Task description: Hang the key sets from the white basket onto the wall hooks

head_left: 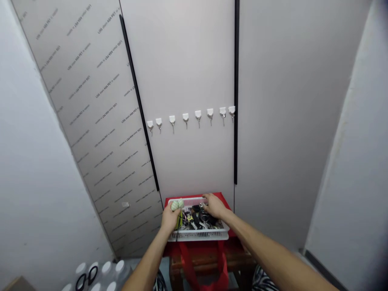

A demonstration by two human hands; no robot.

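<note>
A white plastic basket (200, 233) with slotted sides holds a jumble of small items, among them black straps, metal rings and a yellow-and-black piece (189, 218). At its left end my left hand (169, 218) is closed on a pale green striped bow-like trinket (177, 204), with a dark cord hanging below. My right hand (216, 207) reaches over the basket's back right side. Its fingers are bent around small silvery bits among the items; what exactly they grip is hidden. A black ring (203, 217) lies close to that hand.
Under the basket is a red bag (222, 198) with hanging red handles (222, 266), on a brown wooden stool (200, 262). Several white adhesive hooks (198, 114) line the cabinet door ahead. White-capped bottles (106, 267) and black-handled scissors (92, 275) are at lower left.
</note>
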